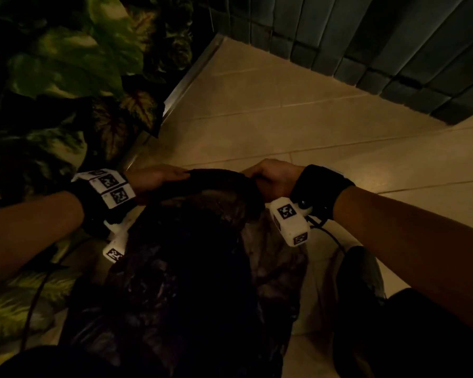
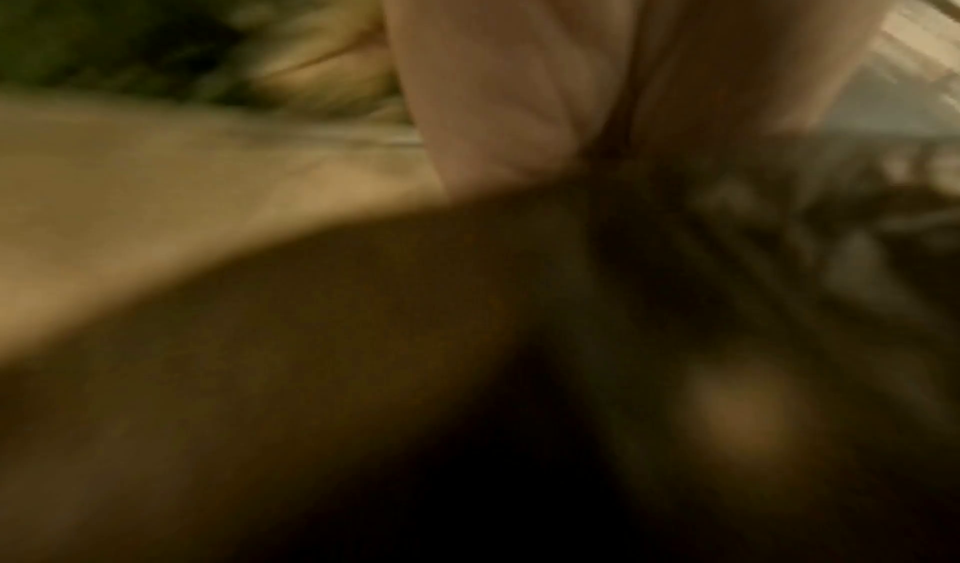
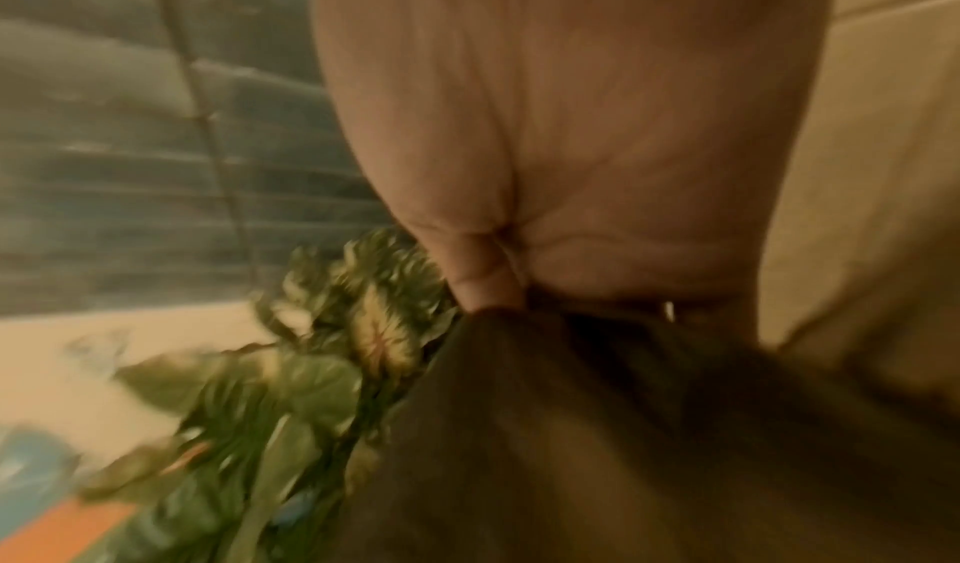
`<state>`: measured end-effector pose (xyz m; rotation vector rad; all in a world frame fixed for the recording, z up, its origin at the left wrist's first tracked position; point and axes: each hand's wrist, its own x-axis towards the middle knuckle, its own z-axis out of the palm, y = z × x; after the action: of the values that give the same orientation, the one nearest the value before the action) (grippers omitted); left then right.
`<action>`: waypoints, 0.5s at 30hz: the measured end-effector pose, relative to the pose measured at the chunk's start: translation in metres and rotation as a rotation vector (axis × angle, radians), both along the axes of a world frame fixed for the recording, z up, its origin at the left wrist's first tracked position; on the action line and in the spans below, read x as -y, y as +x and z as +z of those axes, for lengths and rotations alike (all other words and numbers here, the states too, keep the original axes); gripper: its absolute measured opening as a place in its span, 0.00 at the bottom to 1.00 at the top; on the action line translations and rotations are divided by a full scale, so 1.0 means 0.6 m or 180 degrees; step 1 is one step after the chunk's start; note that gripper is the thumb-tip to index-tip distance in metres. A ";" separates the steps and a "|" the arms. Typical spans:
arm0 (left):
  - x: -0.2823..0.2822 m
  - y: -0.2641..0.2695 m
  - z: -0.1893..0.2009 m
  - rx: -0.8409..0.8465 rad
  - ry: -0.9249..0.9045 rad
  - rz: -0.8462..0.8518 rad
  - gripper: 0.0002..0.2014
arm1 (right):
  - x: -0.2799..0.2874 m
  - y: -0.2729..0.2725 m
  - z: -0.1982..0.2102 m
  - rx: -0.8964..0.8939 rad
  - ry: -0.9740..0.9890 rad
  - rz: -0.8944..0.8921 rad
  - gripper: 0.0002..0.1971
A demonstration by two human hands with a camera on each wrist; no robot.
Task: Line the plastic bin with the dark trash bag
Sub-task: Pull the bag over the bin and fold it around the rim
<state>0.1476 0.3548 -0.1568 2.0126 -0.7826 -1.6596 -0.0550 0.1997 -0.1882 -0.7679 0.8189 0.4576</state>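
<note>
From the head camera, both hands hold the top edge of the dark trash bag (image 1: 191, 268), which hangs down toward the tiled floor (image 1: 298, 118). The left hand (image 1: 156, 178) lies over the bag's upper left edge with fingers curled onto it; the right hand (image 1: 273, 178) grips the upper right edge, knuckles up. A plastic bin is not plainly distinguishable here (the lower frame is very dark). Leafy plants (image 1: 66, 64) fill the left side, and a dark slatted wall (image 1: 393, 36) stands along the floor's far edge.

The left wrist view is blurred: the left hand (image 2: 597, 58) closes on gathered dark trash bag (image 2: 675, 284) film.

In the right wrist view, the right hand (image 3: 571, 141) pinches a bunched fold of the dark trash bag (image 3: 597, 428), with leafy plants (image 3: 322, 366) behind.
</note>
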 end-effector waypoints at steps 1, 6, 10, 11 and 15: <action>-0.007 0.002 -0.001 -0.0113 -0.0016 0.0316 0.09 | 0.000 -0.006 -0.002 -0.0027 0.0046 0.0069 0.12; -0.037 -0.003 -0.020 -0.0223 -0.0071 0.1056 0.18 | 0.001 -0.053 -0.001 -0.0061 -0.0806 0.0853 0.14; -0.045 -0.027 -0.012 0.0032 -0.0226 0.1172 0.10 | -0.023 -0.089 -0.006 -0.0290 -0.1190 0.1672 0.15; -0.042 -0.036 -0.004 -0.0018 -0.0253 0.1202 0.08 | -0.033 -0.093 -0.011 -0.0294 -0.1248 0.1705 0.15; -0.058 -0.036 -0.015 -0.0019 -0.0032 0.0924 0.17 | -0.063 -0.095 -0.034 -0.0248 -0.0778 0.0131 0.11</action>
<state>0.1263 0.3894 -0.1660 2.0033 -0.4678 -1.4909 -0.1120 0.2374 -0.2087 -0.9993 0.9441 0.4306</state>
